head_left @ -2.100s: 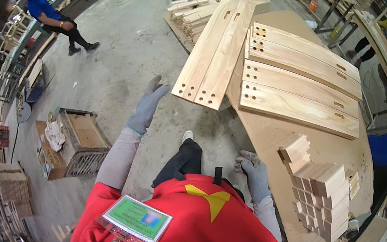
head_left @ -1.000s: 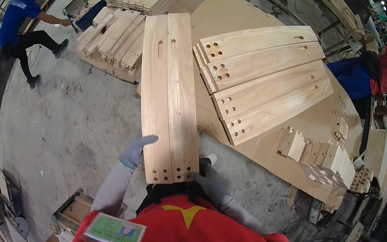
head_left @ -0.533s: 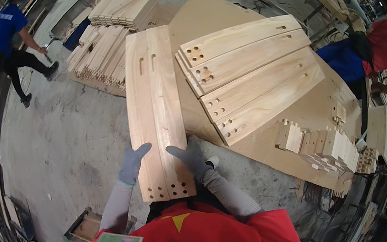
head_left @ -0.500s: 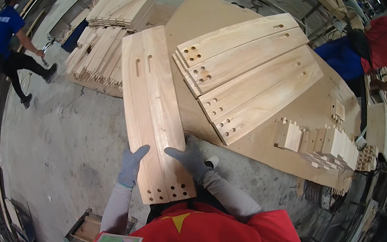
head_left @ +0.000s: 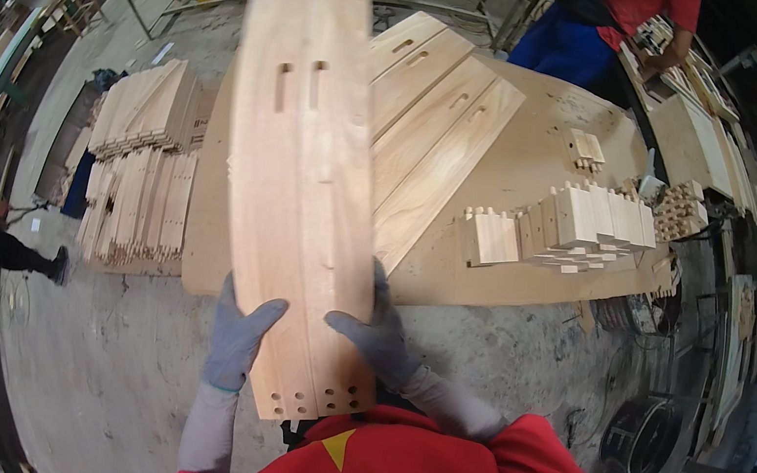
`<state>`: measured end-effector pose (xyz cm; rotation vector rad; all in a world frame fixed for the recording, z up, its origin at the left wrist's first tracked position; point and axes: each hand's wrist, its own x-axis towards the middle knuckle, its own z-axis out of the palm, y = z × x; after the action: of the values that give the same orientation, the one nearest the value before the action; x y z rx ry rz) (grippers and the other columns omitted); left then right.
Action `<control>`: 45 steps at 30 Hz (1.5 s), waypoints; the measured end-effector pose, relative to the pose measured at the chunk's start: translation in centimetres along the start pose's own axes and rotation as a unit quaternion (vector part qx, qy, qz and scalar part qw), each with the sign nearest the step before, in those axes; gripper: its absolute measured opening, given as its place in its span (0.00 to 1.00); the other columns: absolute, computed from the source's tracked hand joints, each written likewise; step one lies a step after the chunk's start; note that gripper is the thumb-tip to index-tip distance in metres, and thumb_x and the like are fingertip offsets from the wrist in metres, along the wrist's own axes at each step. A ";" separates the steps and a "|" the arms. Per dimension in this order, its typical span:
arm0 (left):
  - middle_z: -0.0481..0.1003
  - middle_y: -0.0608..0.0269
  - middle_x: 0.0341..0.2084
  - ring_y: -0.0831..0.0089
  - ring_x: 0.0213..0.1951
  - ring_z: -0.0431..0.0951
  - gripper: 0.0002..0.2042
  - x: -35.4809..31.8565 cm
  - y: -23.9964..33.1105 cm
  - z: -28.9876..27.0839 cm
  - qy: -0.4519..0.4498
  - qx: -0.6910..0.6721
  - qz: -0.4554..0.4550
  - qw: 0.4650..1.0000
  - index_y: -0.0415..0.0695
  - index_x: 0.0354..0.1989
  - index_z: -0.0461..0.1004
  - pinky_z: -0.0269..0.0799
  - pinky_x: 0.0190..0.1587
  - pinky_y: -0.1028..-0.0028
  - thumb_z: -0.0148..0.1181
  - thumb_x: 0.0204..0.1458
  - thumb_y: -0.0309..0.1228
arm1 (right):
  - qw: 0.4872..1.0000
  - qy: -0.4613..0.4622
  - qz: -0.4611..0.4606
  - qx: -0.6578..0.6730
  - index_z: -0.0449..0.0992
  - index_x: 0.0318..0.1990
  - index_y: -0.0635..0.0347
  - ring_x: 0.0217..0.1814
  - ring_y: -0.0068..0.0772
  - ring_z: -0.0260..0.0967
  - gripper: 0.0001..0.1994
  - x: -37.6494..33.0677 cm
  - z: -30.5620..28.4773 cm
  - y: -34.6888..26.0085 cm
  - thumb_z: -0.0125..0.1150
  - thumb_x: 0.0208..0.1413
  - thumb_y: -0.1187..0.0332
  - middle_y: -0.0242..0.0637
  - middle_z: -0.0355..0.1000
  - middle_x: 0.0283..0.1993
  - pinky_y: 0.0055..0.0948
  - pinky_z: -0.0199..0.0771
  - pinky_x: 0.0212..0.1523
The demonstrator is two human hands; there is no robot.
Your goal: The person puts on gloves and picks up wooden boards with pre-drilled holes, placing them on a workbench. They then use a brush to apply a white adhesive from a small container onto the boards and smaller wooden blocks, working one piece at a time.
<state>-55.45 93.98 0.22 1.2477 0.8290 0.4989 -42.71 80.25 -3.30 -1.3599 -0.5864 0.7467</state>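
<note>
Two gloved hands, left hand [head_left: 240, 339] and right hand [head_left: 381, 328], are gripping the wooden panel [head_left: 301, 195]; next, lowering it flat needs steady holding.

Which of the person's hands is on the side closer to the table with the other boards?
The right hand. It grips the long wooden board on the edge facing the table, where matching boards lie. The left hand holds the edge facing the floor.
</note>
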 end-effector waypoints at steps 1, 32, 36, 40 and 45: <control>0.70 0.52 0.43 0.69 0.44 0.71 0.31 1.2 0.5 1.2 -0.038 0.009 -0.010 0.999 0.32 0.55 0.57 0.68 0.47 0.73 0.63 0.41 0.23 | 0.999 0.035 0.017 0.015 0.46 0.63 0.62 0.57 0.31 0.57 0.39 0.0 -0.9 -0.6 0.62 0.45 0.73 0.40 0.58 0.56 0.29 0.59 0.56; 0.60 0.45 0.56 0.57 0.59 0.59 0.24 17.9 3.1 1.2 -0.423 0.203 0.301 0.830 0.34 0.59 0.55 0.55 0.60 0.67 0.48 0.52 0.26 | 0.897 0.372 0.142 -0.192 0.65 0.53 0.69 0.55 0.40 0.64 0.26 7.8 -4.9 4.5 0.55 0.51 0.58 0.49 0.69 0.50 0.30 0.60 0.55; 0.58 0.45 0.58 0.56 0.56 0.64 0.33 21.6 5.8 -6.0 -0.273 0.327 0.222 0.877 0.34 0.61 0.51 0.59 0.58 0.69 0.56 0.47 0.32 | 0.877 0.394 0.102 -0.257 0.57 0.58 0.70 0.61 0.44 0.57 0.34 7.8 -0.4 3.4 0.60 0.48 0.57 0.52 0.58 0.59 0.33 0.56 0.58; 0.54 0.45 0.60 0.57 0.59 0.60 0.49 23.6 4.9 -12.3 -0.215 0.432 0.214 0.849 0.36 0.63 0.45 0.58 0.58 0.69 0.68 0.36 0.44 | 0.800 0.294 0.049 -0.522 0.52 0.60 0.69 0.63 0.53 0.49 0.43 7.3 6.4 0.2 0.68 0.40 0.57 0.54 0.52 0.61 0.39 0.52 0.60; 0.55 0.46 0.59 0.54 0.61 0.55 0.57 24.7 0.6 -13.1 -0.214 0.529 0.241 0.785 0.36 0.63 0.42 0.56 0.59 0.68 0.71 0.28 0.51 | 0.776 0.171 -0.045 -0.605 0.47 0.62 0.67 0.65 0.61 0.43 0.52 8.7 9.9 2.1 0.72 0.29 0.55 0.54 0.49 0.63 0.52 0.44 0.62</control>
<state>-50.17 120.45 -7.20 2.5466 0.3365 0.0764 -44.92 93.36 -4.54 -2.5563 -0.8708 -0.0933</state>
